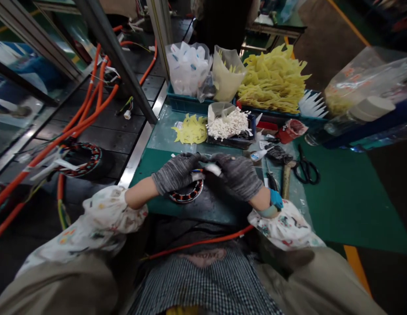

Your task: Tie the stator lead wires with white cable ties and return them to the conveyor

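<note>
Both hands wear grey knitted gloves and meet above a green work surface. My left hand (179, 173) is closed around thin coloured wires (198, 170), just over a ring-shaped wound part (187, 192) with orange and black segments. Fingers wrapped, my right hand (238, 175) pinches a white piece (212, 169) at the end of those wires. The fingertips of both hands nearly touch, and their exact hold is partly blurred. An orange sleeved cable (203, 242) runs across the lap below.
Behind the hands lie yellow pieces (191, 130) and a box of white-tipped parts (229, 124). Black scissors (307, 168) and a hammer handle (286, 179) lie right. Bins with yellow sheets (272, 81) stand at the back. A metal post (121, 61) rises left, beside another ring part (80, 159).
</note>
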`<state>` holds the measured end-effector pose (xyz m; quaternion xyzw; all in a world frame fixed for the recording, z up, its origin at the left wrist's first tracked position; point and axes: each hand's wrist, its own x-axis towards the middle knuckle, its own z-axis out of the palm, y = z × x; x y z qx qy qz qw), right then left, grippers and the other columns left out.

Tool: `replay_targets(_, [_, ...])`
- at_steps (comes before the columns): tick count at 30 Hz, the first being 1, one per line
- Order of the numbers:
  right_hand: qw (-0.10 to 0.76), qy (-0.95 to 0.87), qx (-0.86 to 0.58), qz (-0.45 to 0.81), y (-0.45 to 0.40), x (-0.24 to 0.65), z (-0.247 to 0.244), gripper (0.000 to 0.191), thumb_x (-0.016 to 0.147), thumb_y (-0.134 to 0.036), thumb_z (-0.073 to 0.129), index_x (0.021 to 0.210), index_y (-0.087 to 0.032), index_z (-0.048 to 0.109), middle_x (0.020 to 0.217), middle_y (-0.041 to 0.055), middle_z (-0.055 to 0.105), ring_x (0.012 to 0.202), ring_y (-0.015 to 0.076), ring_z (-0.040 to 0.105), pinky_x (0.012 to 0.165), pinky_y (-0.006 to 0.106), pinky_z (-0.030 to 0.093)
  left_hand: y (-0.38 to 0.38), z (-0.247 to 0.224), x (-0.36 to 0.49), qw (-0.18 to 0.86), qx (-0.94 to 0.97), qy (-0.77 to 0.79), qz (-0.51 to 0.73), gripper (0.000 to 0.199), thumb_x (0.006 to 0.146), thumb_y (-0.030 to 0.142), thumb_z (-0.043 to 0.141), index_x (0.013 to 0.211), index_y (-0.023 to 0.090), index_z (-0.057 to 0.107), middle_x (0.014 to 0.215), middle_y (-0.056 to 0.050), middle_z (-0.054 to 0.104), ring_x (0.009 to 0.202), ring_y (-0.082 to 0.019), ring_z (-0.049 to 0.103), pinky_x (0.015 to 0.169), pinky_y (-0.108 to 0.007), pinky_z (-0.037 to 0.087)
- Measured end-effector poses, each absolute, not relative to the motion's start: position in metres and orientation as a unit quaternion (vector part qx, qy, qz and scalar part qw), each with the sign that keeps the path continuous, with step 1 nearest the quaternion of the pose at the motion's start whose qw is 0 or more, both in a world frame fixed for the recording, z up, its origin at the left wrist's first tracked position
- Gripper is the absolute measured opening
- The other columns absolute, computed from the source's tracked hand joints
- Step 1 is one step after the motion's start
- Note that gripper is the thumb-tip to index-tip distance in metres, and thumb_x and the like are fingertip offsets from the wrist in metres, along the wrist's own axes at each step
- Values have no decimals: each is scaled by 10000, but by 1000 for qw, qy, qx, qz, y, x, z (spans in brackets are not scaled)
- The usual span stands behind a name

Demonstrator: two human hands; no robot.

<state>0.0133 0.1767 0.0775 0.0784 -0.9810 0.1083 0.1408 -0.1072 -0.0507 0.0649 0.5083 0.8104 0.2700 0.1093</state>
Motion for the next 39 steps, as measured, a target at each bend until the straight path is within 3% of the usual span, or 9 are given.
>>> replay_targets(4, [407,-893,68,178,182,68,47,218,1159,-348,663,1302,-298,818,1131,73,880,1013,261,821,936,418,679,-48,58,-117,189,498,772,346,305,1126,439,644,1349,251,734,1180,-73,872,1070,-243,828,946,-365,648])
replay_targets(10, [265,-909,-17,320,151,118,-14,855,958,-640,870,1642,-201,606,1460,206,799,1309,393,804,1130,603,688,-47,51,-116,200,463,777,377,272,1102,438,680,1299,259,736,1127,-59,868,1040,-233,818,932,-366,649])
replay_targets(16, [174,-796,-143,561,143,116,-17,309,1094,-514,694,1194,-234,778,1086,80,874,964,270,854,915,461,745,-46,52,-115,183,475,780,364,273,1115,418,647,1317,248,717,1160,-62,867,1053,-230,819,948,-383,652])
replay_targets(18, [213,-795,-117,557,143,113,-10,232,1107,-459,698,1064,-249,787,976,51,856,865,247,837,833,417,745,-50,56,-108,112,494,792,342,296,1118,404,645,1352,241,721,1220,-88,863,1107,-250,814,995,-417,648])
replay_targets(21, [312,-845,3,433,144,113,4,41,1067,-313,792,1063,-299,831,1084,53,869,960,260,858,864,412,756,-60,63,-87,-47,557,777,288,331,1144,349,604,1430,253,738,1326,-119,845,1231,-293,782,1076,-484,615])
replay_targets(27, [309,-893,126,304,156,120,36,318,1051,-135,741,1305,-308,825,1244,63,895,1154,262,879,1050,437,746,-64,44,-37,-151,624,723,256,576,1118,706,638,1466,265,763,1407,-128,849,1350,-335,748,1171,-534,583])
replay_targets(32, [374,-845,-40,379,140,99,40,71,1077,-332,769,1067,-311,835,975,23,894,860,284,880,804,436,771,-49,22,-1,-185,498,764,365,501,1162,419,653,1626,232,634,1454,-138,838,1391,-284,780,1196,-483,649])
replay_targets(35, [442,-779,-164,414,111,76,25,235,1080,-477,743,955,-279,772,831,41,841,694,290,810,659,447,722,-62,25,7,-168,465,767,410,563,1174,304,548,1737,287,533,1546,-137,793,1428,-278,779,1169,-480,689])
replay_targets(39, [469,-726,-102,493,79,47,1,271,1127,-528,581,1003,-299,657,860,57,795,734,297,798,698,487,707,-101,47,-38,-93,417,758,494,389,1188,438,466,1257,322,831,1198,-57,912,1104,-277,877,984,-471,734])
